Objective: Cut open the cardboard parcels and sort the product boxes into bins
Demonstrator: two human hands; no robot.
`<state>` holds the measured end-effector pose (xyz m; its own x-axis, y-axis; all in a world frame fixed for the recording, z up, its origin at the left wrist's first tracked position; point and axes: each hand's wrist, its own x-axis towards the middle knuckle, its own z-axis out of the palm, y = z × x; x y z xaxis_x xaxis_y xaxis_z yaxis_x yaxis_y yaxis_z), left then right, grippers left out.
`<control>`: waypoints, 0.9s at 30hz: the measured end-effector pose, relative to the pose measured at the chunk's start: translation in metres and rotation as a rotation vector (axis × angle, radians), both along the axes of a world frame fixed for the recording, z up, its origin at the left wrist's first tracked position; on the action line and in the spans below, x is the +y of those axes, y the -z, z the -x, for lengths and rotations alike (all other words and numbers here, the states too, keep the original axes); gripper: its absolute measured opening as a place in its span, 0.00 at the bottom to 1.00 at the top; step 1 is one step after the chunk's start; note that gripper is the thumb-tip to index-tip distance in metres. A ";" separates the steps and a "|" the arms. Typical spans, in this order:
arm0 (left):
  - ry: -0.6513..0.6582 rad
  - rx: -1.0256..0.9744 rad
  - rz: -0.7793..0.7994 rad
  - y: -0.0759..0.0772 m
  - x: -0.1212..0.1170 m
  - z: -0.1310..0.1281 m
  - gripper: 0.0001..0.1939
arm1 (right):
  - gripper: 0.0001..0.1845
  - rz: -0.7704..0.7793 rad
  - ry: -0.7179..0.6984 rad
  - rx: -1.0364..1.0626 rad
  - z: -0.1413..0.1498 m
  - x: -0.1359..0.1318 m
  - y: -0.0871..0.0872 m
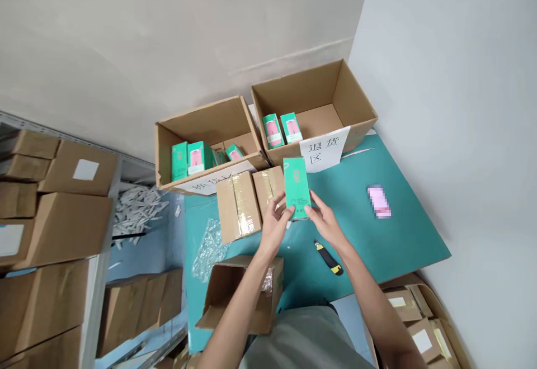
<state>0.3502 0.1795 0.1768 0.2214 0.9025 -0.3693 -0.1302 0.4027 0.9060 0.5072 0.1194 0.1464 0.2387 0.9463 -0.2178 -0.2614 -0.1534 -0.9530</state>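
Between my two hands I hold a green product box (296, 184) upright over the table. My left hand (276, 218) grips its lower left edge, with the thumb on the front. On the lower right edge my right hand (323, 217) grips it the same way. Just behind it stand two taped brown cartons (239, 204). A black and yellow utility knife (328, 257) lies on the green table (356, 235) below my right hand. Under my left forearm sits an open brown carton (235, 279), its flaps apart and its inside partly hidden.
Two large open cartons stand at the back: the left one (210, 114) holds several green boxes, the right one (293, 92) two. A paper sign (325, 150) hangs on the right one. Bubble wrap (210, 251) and a blurred pink item (378, 201) lie on the table. Shelved cartons (67, 229) stand left.
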 end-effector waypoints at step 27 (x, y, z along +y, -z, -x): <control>0.233 0.671 -0.585 0.115 0.302 -0.194 0.07 | 0.07 0.050 -0.290 -0.384 -0.200 0.347 0.083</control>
<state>0.5446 0.4811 0.0615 0.3254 0.9454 0.0156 0.5235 -0.1939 0.8297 0.7070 0.4662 0.0636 0.0387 0.9764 -0.2124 0.1678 -0.2159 -0.9619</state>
